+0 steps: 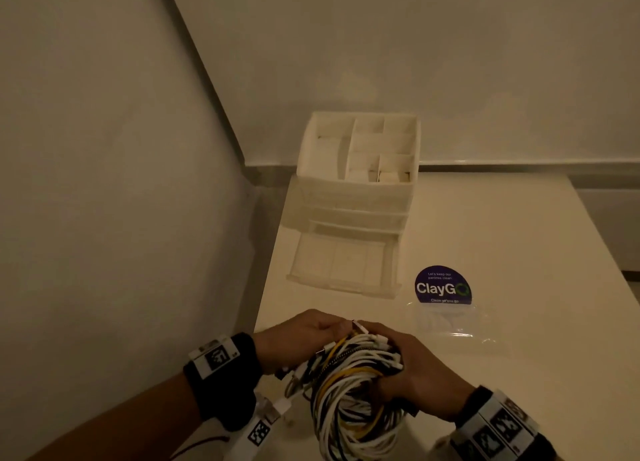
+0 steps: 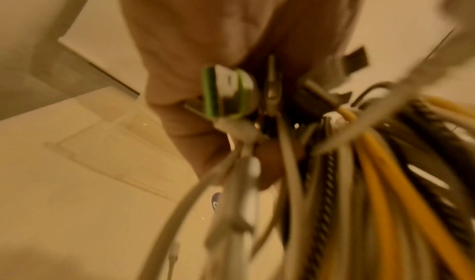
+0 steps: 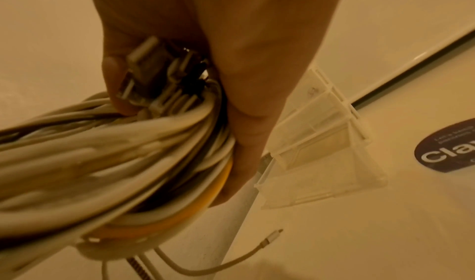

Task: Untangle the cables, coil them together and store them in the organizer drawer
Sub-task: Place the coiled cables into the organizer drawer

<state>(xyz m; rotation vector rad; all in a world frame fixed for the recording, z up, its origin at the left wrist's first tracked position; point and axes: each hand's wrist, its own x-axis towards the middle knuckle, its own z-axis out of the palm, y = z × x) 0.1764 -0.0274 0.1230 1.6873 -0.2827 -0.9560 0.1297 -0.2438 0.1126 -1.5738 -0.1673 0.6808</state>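
Observation:
A thick coil of white, yellow and black cables [image 1: 356,394] hangs above the table's near edge. My right hand [image 1: 412,370] wraps its fingers round the coil's right side; the right wrist view shows the coil [image 3: 115,158] clasped between thumb and fingers [image 3: 246,122]. My left hand [image 1: 308,332] pinches loose plug ends at the coil's top left, and in the left wrist view its fingers [image 2: 185,122] curl on connectors beside the cables [image 2: 359,182]. The white organizer [image 1: 356,183] stands at the back, its bottom drawer [image 1: 343,266] pulled out and showing nothing inside.
A round purple ClayGo sticker [image 1: 443,285] and a clear plastic bag [image 1: 450,325] lie on the white table [image 1: 519,252] right of the drawer. A wall [image 1: 104,183] runs close along the table's left side. A loose plug end [image 3: 270,241] dangles below the coil.

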